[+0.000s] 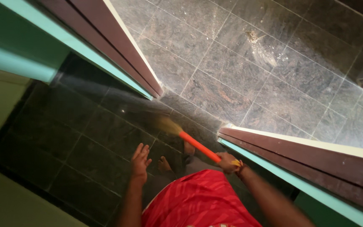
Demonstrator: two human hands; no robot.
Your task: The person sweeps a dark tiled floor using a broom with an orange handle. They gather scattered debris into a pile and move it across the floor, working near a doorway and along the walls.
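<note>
Broom: a broom [190,141] with a bright orange handle and a pale straw-coloured head, blurred in the frame, so the bristles read only as a soft tan smear low over the dark floor tiles [85,138] just inside the doorway.
Where it is: the handle slants from the right hand up and left toward the threshold, the head near the foot of the left door frame [118,54].
Right hand: the right hand [227,163] is wrapped closed round the top of the handle, with a yellow band at the wrist.
Left hand: the left hand [140,157] is empty, fingers spread, hanging free over the dark tiles well apart from the handle.
Feet: bare feet [164,164] show just below the broom head (partly hidden by the red shirt [198,201]).
Dirt: a pale patch of dust and crumbs [259,46] lies on the lighter stone floor [215,84] beyond the doorway, well apart from the broom.
Doorway: the right door frame [299,155], maroon with a turquoise edge, stands just beside the gripping hand.
Risk, one-handed hold: with only one hand on the handle, I judge the head could skate or twist and miss dust.
Risk, frames: a wide sweep could knock the handle against either frame, the opening being narrow.
Risk, feet: bristles drawn back could push grit onto the bare toes.
</note>
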